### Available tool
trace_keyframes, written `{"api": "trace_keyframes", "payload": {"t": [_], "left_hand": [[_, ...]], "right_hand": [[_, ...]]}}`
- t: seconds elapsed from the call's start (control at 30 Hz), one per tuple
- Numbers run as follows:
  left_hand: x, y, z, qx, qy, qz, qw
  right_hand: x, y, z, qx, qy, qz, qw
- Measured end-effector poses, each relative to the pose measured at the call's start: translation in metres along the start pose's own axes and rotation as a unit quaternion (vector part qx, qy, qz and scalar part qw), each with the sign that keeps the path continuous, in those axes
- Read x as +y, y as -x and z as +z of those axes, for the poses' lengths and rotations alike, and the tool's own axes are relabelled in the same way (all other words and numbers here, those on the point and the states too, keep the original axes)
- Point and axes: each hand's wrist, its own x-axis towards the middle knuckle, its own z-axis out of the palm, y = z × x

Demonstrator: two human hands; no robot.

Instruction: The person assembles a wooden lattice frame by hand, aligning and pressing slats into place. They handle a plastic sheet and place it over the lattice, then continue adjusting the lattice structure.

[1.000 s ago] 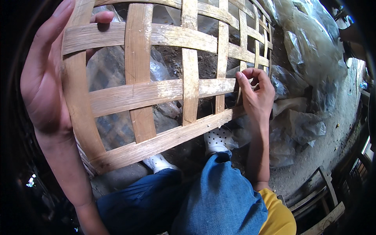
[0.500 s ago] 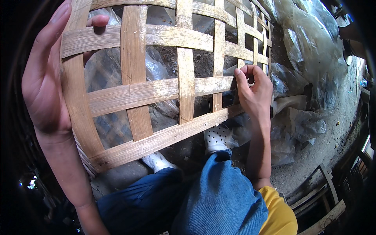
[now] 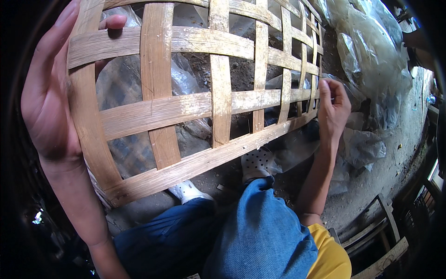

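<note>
A woven lattice of flat bamboo strips is tilted up in front of me, with pale, worn patches on several strips. My left hand grips its left side, palm against the edge strip and a fingertip showing through an opening behind it. At the far right end of the lattice is my right hand, its fingers curled in and thumb pressed to them. Whether those fingers touch the right edge or pinch something small is hard to tell.
Crumpled clear plastic sheeting lies on the right, and more shows behind the lattice. My legs in blue jeans and white clogs are below it. Wooden frame pieces lie at the lower right on the grey ground.
My right hand has moved right, from pinching at a strip inside the lattice to its right end. The lattice and my left hand have shifted slightly left.
</note>
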Motion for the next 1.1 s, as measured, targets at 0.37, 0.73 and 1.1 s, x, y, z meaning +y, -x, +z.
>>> {"api": "trace_keyframes", "payload": {"t": [0.37, 0.73, 1.1], "left_hand": [[0.001, 0.000, 0.007, 0.017, -0.024, 0.004, 1.000], [-0.004, 0.001, 0.006, 0.028, -0.030, 0.011, 0.999], [-0.005, -0.001, 0.007, 0.028, -0.022, 0.004, 0.999]], "right_hand": [[-0.008, 0.014, 0.028, -0.130, -0.027, 0.096, 0.986], [-0.008, 0.010, 0.034, -0.121, -0.007, 0.058, 0.991], [-0.013, 0.013, 0.041, -0.107, 0.019, 0.056, 0.992]]}}
